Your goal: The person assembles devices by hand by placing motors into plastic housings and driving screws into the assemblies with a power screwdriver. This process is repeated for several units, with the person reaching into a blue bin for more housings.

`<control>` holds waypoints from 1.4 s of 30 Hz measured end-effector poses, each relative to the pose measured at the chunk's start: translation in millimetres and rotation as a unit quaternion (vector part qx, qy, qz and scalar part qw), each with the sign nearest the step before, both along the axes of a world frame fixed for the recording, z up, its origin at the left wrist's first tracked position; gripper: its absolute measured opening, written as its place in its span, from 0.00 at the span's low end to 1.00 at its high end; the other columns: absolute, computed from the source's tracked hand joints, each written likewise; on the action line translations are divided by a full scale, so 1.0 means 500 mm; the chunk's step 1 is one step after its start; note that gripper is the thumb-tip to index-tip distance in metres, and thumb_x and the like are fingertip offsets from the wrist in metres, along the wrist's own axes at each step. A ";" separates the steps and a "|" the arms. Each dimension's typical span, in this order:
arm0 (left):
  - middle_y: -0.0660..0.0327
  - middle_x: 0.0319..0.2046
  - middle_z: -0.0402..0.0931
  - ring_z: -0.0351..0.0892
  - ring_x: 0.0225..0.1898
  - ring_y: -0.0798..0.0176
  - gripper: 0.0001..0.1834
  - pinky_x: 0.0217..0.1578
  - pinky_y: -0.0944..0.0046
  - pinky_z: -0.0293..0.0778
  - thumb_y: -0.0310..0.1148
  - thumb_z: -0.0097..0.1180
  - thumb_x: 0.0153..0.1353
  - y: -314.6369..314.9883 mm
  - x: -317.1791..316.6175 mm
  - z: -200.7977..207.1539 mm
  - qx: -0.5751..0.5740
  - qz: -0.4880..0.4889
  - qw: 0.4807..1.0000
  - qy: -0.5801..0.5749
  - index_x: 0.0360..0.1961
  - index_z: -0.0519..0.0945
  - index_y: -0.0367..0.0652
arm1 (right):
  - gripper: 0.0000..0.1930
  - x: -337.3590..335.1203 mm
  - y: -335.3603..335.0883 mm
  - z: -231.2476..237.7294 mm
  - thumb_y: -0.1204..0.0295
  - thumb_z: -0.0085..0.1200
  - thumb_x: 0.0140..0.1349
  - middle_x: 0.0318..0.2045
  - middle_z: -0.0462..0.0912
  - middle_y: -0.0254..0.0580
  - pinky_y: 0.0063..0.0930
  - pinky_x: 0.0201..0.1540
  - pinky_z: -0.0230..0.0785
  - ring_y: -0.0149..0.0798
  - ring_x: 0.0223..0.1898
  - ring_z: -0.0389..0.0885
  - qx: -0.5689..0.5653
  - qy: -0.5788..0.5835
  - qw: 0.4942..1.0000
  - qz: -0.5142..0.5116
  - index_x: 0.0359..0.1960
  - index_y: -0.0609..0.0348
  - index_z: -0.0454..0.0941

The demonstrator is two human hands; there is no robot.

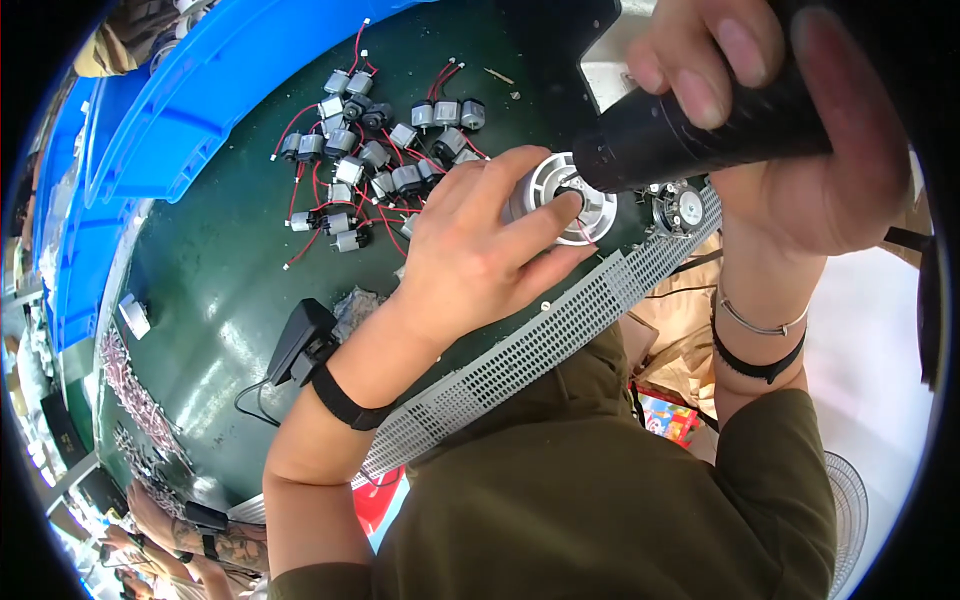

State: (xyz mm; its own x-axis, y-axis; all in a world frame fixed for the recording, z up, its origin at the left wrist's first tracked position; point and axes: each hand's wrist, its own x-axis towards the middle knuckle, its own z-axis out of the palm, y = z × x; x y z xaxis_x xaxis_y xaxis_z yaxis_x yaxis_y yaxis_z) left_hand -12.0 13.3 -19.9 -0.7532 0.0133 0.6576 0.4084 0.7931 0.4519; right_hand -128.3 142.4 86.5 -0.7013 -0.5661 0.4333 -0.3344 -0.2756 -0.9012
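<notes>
The left hand (480,245) pinches a ribbed round metal part (565,190) while the right hand (790,130) above grips a matte black cylindrical tool (690,135).

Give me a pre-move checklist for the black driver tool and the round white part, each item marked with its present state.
1. Right hand wrapped around the black driver tool: ok.
2. Left hand steadying the round white part, fingertip at its centre: ok.
3. Tool tip meets the part's centre: ok, though the exact seating is hidden.
4. Left fingers clear of the tool tip: not ok, they lie right beside it.
5. Pile of small motors with red wires apart from the part: ok.
6. Fastener under the tip: cannot tell.
</notes>
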 end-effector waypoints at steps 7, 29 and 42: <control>0.56 0.41 0.73 0.73 0.37 0.50 0.17 0.40 0.54 0.69 0.36 0.70 0.37 0.002 -0.003 -0.003 0.021 0.009 0.998 0.051 0.30 0.79 0.46 | 0.27 0.044 -0.044 0.047 0.64 0.48 0.60 0.18 0.71 0.40 0.26 0.24 0.71 0.35 0.17 0.74 0.005 0.047 0.999 0.022 0.55 0.71 0.56; 0.44 0.45 0.76 0.75 0.48 0.44 0.25 0.48 0.55 0.70 0.43 0.61 0.55 -0.431 0.273 0.263 -0.206 0.520 0.816 -0.145 0.47 0.76 0.33 | 0.11 -0.017 -0.194 -0.132 0.70 0.60 0.52 0.34 0.80 0.49 0.42 0.38 0.74 0.52 0.36 0.80 0.578 0.354 0.732 0.069 0.35 0.60 0.75; 0.43 0.45 0.77 0.77 0.47 0.46 0.28 0.50 0.56 0.71 0.48 0.56 0.51 -0.641 -0.388 0.127 -0.329 0.209 0.792 -0.470 0.44 0.80 0.34 | 0.15 0.049 -0.154 -0.060 0.79 0.62 0.48 0.36 0.77 0.45 0.31 0.41 0.73 0.45 0.38 0.79 0.256 0.166 0.944 0.130 0.38 0.60 0.73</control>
State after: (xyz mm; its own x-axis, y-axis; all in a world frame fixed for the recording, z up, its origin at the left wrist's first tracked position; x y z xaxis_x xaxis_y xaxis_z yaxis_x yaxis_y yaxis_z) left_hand -206.0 -307.1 43.3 -0.9351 -0.2594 -0.2414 -0.2233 0.9603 -0.1671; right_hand -103.9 65.6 56.4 -0.3840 -0.8947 0.2281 -0.6024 0.0555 -0.7962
